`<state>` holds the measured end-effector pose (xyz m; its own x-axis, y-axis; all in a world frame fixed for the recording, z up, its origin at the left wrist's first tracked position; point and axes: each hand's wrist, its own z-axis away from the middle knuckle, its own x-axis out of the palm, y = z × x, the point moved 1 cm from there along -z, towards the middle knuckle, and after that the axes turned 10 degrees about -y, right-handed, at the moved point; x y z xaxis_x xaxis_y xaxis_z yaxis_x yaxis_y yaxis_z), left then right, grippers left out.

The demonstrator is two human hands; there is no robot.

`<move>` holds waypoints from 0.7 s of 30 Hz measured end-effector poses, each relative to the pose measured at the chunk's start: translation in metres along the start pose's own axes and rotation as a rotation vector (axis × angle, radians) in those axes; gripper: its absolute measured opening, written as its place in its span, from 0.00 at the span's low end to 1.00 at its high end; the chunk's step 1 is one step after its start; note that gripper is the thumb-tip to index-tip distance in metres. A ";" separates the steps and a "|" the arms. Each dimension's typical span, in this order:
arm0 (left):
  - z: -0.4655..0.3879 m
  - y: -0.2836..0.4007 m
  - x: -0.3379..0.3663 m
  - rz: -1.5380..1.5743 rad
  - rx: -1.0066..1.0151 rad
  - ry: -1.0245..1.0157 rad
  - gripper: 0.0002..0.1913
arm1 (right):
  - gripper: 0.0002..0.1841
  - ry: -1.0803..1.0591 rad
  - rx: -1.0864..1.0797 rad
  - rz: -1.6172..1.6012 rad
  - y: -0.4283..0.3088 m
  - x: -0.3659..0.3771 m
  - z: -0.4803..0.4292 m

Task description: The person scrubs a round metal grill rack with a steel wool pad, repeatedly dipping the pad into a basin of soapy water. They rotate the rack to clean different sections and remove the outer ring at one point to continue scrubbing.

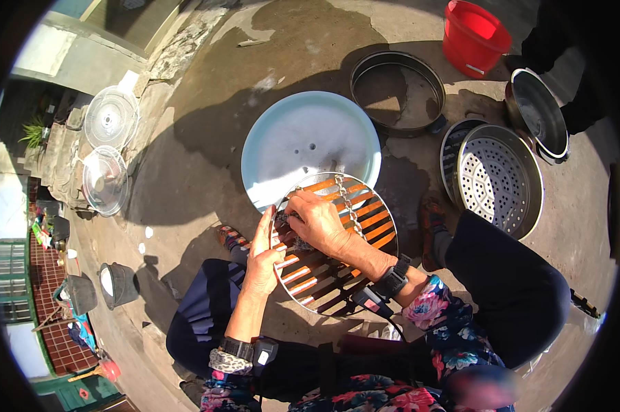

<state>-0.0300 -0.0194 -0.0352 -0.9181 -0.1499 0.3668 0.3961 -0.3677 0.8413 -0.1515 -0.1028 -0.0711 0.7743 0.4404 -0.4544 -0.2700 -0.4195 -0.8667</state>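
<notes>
My left hand (265, 262) grips the left rim of a round slatted rack (374, 226) with a thin metal rim, orange-brown slats and a chain-like strip across it. The rack is held tilted, its far edge over the near edge of a light-blue basin (253, 149) of sudsy water. My right hand (317, 219) is closed on a grey metal scouring pad (302, 242), pressed against the slats near the left rim. Fingers and shadow hide part of the pad.
Right of the basin are a round metal ring (433, 82), a perforated steamer tray (495, 180), a dark pot (539, 113) and a red bucket (472, 41). Two fan grilles (106, 180) lean at left, above a dark bucket (119, 286). The concrete ground (299, 36) is partly wet.
</notes>
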 end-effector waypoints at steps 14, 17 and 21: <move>-0.001 0.005 -0.004 0.057 0.105 0.051 0.46 | 0.07 0.022 -0.013 -0.067 0.044 -0.004 0.001; 0.002 0.013 -0.004 0.012 0.154 0.038 0.47 | 0.08 0.084 0.061 -0.286 0.050 -0.007 0.000; 0.003 0.019 -0.010 -0.023 0.213 0.136 0.46 | 0.08 0.074 0.227 -0.617 0.030 0.000 0.004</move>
<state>-0.0133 -0.0224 -0.0214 -0.9139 -0.2710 0.3024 0.3552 -0.1729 0.9186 -0.1616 -0.1127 -0.0981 0.8607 0.4872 0.1479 0.1285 0.0734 -0.9890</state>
